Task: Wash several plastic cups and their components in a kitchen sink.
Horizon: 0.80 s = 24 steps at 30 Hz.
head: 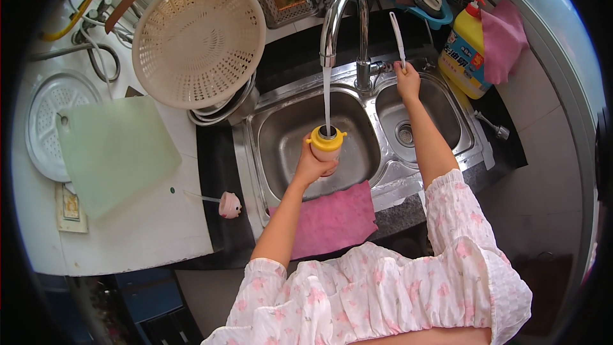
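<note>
My left hand (311, 165) is wrapped around a pink insulated bottle (326, 154) with a yellow collar (326, 140) that has small side lugs. The bottle is uncapped and upright over the large sink basin (354, 139). A stream of water (327, 98) falls from the chrome faucet (331, 33) into its mouth. Beyond the small basin (431, 115), my right hand (407, 81) pinches the lower end of a slim white handle (397, 33), which points up and away. On the counter at left lies a pink character-shaped cup lid (230, 205) with a clear straw attached.
A pink cloth (330, 223) drapes over the sink's front edge. At left are a beige colander (201, 40) on stacked metal bowls and a pale green cutting board (119, 153). A yellow pump bottle (464, 52) with another pink cloth stands at right.
</note>
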Each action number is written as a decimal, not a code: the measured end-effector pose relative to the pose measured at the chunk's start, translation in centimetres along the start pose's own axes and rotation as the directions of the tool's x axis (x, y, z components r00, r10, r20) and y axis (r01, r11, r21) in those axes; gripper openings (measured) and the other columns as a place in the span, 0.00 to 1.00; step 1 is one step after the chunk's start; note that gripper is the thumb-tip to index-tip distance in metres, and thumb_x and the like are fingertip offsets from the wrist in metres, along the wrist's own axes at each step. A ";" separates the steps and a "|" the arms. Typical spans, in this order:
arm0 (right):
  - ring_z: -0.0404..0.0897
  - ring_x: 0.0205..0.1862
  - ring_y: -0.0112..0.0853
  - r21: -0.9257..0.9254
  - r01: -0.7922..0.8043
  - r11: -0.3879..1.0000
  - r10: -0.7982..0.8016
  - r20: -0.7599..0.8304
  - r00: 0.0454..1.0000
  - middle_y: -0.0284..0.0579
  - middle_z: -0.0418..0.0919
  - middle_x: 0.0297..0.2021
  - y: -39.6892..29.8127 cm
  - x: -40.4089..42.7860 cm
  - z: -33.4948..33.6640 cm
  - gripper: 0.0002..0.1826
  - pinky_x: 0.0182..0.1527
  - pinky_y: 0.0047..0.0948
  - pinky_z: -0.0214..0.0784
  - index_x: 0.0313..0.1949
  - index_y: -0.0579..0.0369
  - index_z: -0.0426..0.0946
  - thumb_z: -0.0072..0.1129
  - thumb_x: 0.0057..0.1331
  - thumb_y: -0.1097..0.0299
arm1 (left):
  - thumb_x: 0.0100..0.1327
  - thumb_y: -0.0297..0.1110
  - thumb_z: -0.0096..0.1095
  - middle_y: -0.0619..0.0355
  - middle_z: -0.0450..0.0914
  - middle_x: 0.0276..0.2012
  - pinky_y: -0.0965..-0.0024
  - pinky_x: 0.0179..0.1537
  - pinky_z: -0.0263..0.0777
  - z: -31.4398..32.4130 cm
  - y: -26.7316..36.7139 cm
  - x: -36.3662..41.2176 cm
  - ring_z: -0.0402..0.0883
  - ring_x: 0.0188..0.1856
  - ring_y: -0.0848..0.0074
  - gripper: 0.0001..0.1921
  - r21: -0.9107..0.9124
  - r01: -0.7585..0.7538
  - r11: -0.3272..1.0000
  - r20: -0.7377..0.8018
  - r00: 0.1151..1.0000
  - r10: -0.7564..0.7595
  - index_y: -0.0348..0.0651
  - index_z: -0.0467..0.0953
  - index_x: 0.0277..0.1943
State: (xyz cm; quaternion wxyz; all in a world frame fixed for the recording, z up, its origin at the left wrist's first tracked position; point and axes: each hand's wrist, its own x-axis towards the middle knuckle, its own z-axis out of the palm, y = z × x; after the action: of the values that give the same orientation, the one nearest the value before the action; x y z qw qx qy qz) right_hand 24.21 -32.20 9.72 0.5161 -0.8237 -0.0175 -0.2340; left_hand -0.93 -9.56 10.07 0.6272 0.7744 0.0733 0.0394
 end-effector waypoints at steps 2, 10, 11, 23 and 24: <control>0.73 0.26 0.47 0.003 -0.021 1.000 0.021 0.026 0.999 0.51 0.73 0.20 -0.4 -0.1 0.3 0.16 0.29 0.37 0.63 0.30 0.54 0.74 0.53 0.59 0.53 | 0.37 0.28 0.72 0.52 0.66 0.50 0.68 0.52 0.63 -0.2 -0.6 -0.1 0.68 0.53 0.68 0.45 0.033 -0.037 0.999 -0.014 0.999 0.037 0.42 0.49 0.58; 0.75 0.28 0.43 0.047 -0.029 0.998 0.028 0.026 0.999 0.49 0.76 0.24 0.1 0.1 -0.2 0.14 0.32 0.36 0.65 0.32 0.52 0.76 0.54 0.58 0.55 | 0.37 0.27 0.72 0.51 0.65 0.51 0.67 0.53 0.62 0.3 -1.0 -0.2 0.67 0.54 0.67 0.45 0.067 -0.030 0.997 -0.010 0.999 0.030 0.42 0.50 0.58; 0.75 0.28 0.42 0.071 -0.033 0.997 0.031 0.027 0.999 0.49 0.76 0.25 0.2 0.2 -0.4 0.13 0.32 0.35 0.65 0.33 0.53 0.76 0.54 0.58 0.56 | 0.37 0.27 0.72 0.51 0.65 0.51 0.67 0.53 0.62 0.4 -1.0 -0.1 0.67 0.54 0.67 0.45 0.064 -0.031 0.997 -0.005 0.999 0.032 0.42 0.50 0.58; 0.71 0.21 0.21 0.406 -0.503 0.763 0.227 0.561 0.796 0.37 0.73 0.23 -9.2 -9.9 -0.5 0.24 0.22 0.18 0.62 0.32 0.56 0.71 0.37 0.66 0.47 | 0.36 0.29 0.73 0.50 0.65 0.51 0.67 0.52 0.62 0.3 -2.0 0.3 0.67 0.53 0.65 0.46 0.120 -0.056 0.991 -0.002 0.998 0.057 0.41 0.51 0.58; 0.69 0.17 0.20 0.394 -0.578 0.715 0.267 0.610 0.746 0.35 0.73 0.20 -9.7 -11.0 0.0 0.23 0.17 0.16 0.59 0.33 0.56 0.70 0.39 0.65 0.47 | 0.35 0.29 0.73 0.50 0.66 0.51 0.68 0.52 0.63 0.3 -1.8 0.3 0.68 0.53 0.65 0.46 0.127 -0.049 0.991 -0.009 0.999 0.051 0.40 0.51 0.58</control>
State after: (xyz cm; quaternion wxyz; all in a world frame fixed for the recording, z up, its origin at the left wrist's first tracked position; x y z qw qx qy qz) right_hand 11.77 -25.36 13.48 0.7505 -0.6457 -0.0248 0.1389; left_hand -0.67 -9.48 8.23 0.5753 0.8139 0.0602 0.0552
